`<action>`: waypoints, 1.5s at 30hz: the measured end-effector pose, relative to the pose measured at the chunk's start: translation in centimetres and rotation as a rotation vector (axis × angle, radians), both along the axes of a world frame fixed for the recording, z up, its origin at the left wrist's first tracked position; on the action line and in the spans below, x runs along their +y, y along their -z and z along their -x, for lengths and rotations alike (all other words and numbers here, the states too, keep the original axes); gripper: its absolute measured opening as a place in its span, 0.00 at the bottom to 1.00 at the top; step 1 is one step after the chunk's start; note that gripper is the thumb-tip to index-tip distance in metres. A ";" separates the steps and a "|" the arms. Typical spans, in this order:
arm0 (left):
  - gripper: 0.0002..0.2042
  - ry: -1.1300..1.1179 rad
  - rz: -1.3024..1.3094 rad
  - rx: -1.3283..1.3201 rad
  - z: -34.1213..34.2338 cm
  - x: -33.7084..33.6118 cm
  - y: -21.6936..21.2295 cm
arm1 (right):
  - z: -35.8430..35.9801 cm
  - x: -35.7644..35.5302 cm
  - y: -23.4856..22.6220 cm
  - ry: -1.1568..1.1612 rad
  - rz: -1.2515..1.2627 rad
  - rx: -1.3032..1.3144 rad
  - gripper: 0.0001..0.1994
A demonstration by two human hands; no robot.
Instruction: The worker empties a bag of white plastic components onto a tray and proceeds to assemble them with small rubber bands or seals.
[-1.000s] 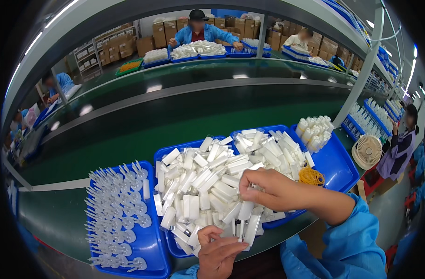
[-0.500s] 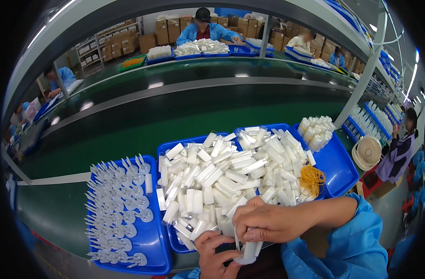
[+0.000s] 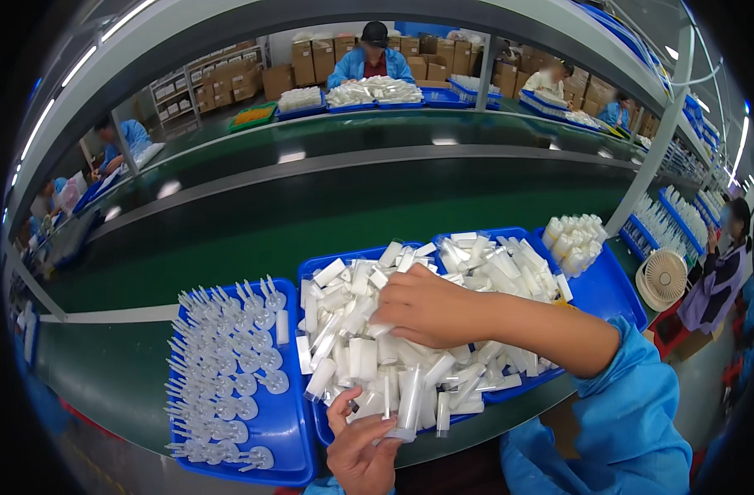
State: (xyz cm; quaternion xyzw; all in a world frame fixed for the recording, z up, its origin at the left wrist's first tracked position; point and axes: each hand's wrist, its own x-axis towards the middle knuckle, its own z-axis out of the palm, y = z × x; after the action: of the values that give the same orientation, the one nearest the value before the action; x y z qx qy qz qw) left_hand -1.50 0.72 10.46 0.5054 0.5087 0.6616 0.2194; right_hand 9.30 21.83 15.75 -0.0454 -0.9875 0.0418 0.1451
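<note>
My left hand (image 3: 362, 450), at the near edge of the trays, is closed on a white round-based plastic piece (image 3: 402, 434) with upright stems. A white piece in a clear sleeve (image 3: 411, 396) stands up on that base. My right hand (image 3: 418, 307) is over the pile of white pieces in clear sleeves (image 3: 362, 357), its fingers curled down into it. The fingertips are partly hidden, so what they grip cannot be made out. Blue trays (image 3: 309, 266) hold the pile. Left of it, a blue tray (image 3: 288, 441) carries rows of pronged, round-based plastic pieces (image 3: 228, 363).
At the right, a blue tray (image 3: 612, 285) holds bundled white tubes (image 3: 573, 241). A beige fan (image 3: 662, 279) stands beyond it. A green conveyor belt (image 3: 311, 198) runs behind the trays, under a grey metal frame (image 3: 651, 157). Co-workers (image 3: 372, 62) sit across the belt.
My right hand has left the piece in my left hand and moved forward onto the pile. My left hand still holds the round-based piece. The view has shifted slightly.
</note>
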 end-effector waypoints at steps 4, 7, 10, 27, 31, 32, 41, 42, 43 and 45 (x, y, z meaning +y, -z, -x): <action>0.03 -0.010 -0.027 0.081 0.2 0.5 -0.5 | -1.8 -0.7 -0.7 -0.176 0.219 0.084 0.11; 0.03 0.018 -0.064 0.180 0.2 0.8 -0.4 | -2.8 -1.5 -1.1 -0.241 0.317 0.055 0.12; 0.02 0.028 -0.144 0.260 0.1 1.2 -0.3 | -3.5 -1.7 -1.1 -0.245 0.435 0.077 0.12; 0.04 0.207 -0.216 0.309 0.3 1.3 -0.2 | -4.9 -3.7 -3.7 -0.219 0.755 0.011 0.06; 0.03 0.242 -0.235 0.337 0.4 1.1 -0.4 | -5.0 -5.0 -4.3 -0.295 0.691 -0.015 0.08; 0.02 0.215 -0.264 0.324 0.2 1.0 -0.3 | -4.9 -5.5 -4.5 -0.312 0.680 -0.025 0.08; 0.11 0.119 -0.150 0.279 0.4 0.0 0.2 | -3.4 -7.2 -3.2 -0.263 0.802 -0.199 0.12; 0.10 0.099 -0.128 0.232 0.7 0.3 0.6 | -2.6 -6.3 -3.2 -0.216 0.766 -0.191 0.14; 0.09 0.087 -0.118 0.188 0.8 0.6 0.6 | -1.9 -5.0 -3.1 -0.071 0.857 -0.193 0.15; 0.09 0.059 -0.098 0.131 0.8 0.6 0.5 | -0.7 -1.8 -2.0 0.002 0.544 0.016 0.17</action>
State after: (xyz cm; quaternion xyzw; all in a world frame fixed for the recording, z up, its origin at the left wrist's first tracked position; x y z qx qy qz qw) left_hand -2.33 1.29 9.99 0.5724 0.4740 0.6444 0.1801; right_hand 10.02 20.06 17.77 -0.0833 -0.9387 0.3059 0.1354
